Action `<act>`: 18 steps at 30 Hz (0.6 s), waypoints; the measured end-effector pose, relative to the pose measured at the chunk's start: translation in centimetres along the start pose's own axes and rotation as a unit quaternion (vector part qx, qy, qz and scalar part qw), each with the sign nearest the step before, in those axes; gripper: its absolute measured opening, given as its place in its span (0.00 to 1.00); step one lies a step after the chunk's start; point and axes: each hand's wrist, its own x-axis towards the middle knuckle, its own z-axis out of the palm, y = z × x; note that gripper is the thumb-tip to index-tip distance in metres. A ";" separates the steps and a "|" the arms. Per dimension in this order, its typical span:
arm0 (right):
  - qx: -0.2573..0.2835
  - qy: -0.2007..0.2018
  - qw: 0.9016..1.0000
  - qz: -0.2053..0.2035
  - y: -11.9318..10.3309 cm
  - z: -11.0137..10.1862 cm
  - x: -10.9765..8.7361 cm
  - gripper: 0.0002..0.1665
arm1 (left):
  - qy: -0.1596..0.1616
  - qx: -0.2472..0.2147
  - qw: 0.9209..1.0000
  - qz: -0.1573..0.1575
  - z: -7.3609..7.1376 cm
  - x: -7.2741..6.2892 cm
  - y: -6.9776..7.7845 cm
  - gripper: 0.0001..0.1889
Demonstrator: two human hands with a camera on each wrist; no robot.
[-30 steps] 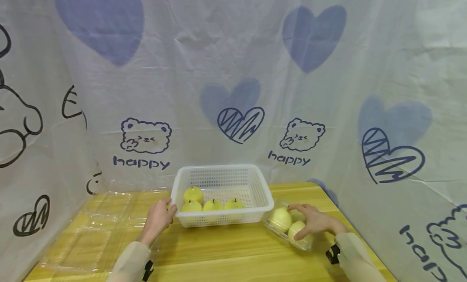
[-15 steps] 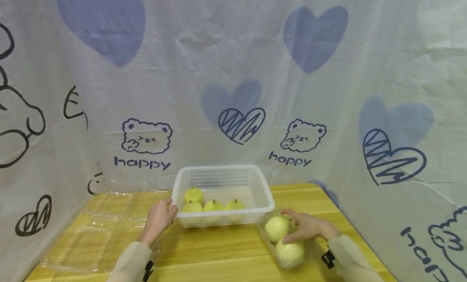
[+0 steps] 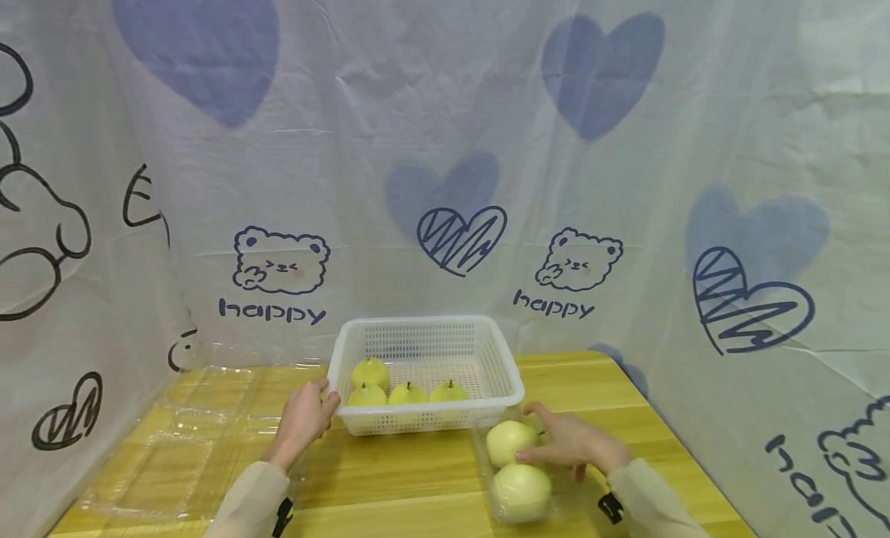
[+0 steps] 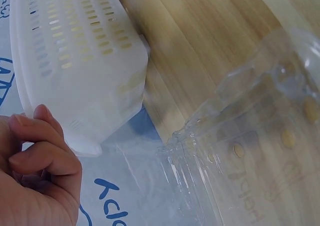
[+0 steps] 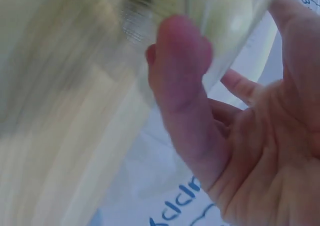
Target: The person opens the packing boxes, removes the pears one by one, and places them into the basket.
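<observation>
In the head view, a white perforated plastic basket (image 3: 434, 406) holds several yellow pears (image 3: 409, 393) along its front and left. My left hand (image 3: 303, 417) is at the basket's left rim, its fingers curled against the corner, as the left wrist view also shows. To the right, my right hand (image 3: 573, 444) grips a clear plastic fruit container (image 3: 484, 464) from its right side. Two pears (image 3: 521, 492) show inside it, one behind the other. In the right wrist view, the thumb (image 5: 182, 76) presses on the container's clear wall; the picture is blurred.
Clear, open plastic containers (image 3: 167, 461) lie on the left part of the wooden table (image 3: 389, 492). A printed curtain (image 3: 445, 136) hangs behind the table and on both sides. The basket stands near the table's back edge.
My right hand has moved left and toward me with the plastic container, which has turned so the pears line up front to back. My left hand stays at the basket's rim.
</observation>
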 end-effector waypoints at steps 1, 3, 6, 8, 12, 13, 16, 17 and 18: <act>0.003 0.000 1.000 -0.003 -0.2 0.2 0.1 0.48 | -0.001 0.000 1.000 0.000 0.0 0.0 0.0 0.25; 0.017 -0.002 1.000 -0.015 -0.5 0.6 0.3 0.46 | -0.001 0.000 1.000 -0.001 0.0 0.0 -0.1 0.25; 0.036 -0.002 0.999 -0.036 -0.9 1.3 0.5 0.42 | -0.001 0.000 1.000 -0.001 0.0 0.0 -0.1 0.26; 0.053 -0.001 0.997 -0.051 -1.1 1.7 0.7 0.39 | 0.000 0.001 1.000 0.000 0.0 -0.1 -0.1 0.26; 0.075 0.006 0.994 -0.077 -1.7 2.5 1.0 0.38 | 0.003 0.002 1.000 -0.002 0.1 -0.1 -0.1 0.25; 0.079 0.009 0.993 -0.083 -1.8 2.7 1.0 0.37 | 0.001 -0.001 1.000 -0.003 0.1 -0.1 -0.1 0.25; 0.072 0.019 0.992 -0.101 -2.4 3.2 1.1 0.37 | -0.003 -0.004 1.000 -0.007 0.1 -0.1 -0.1 0.26; 0.067 0.023 0.992 -0.107 -2.6 3.3 1.2 0.36 | -0.004 -0.004 1.000 -0.008 0.1 -0.1 -0.1 0.26; 0.062 0.026 0.991 -0.113 -2.8 3.5 1.3 0.36 | -0.005 -0.005 1.000 -0.010 0.0 -0.1 -0.1 0.26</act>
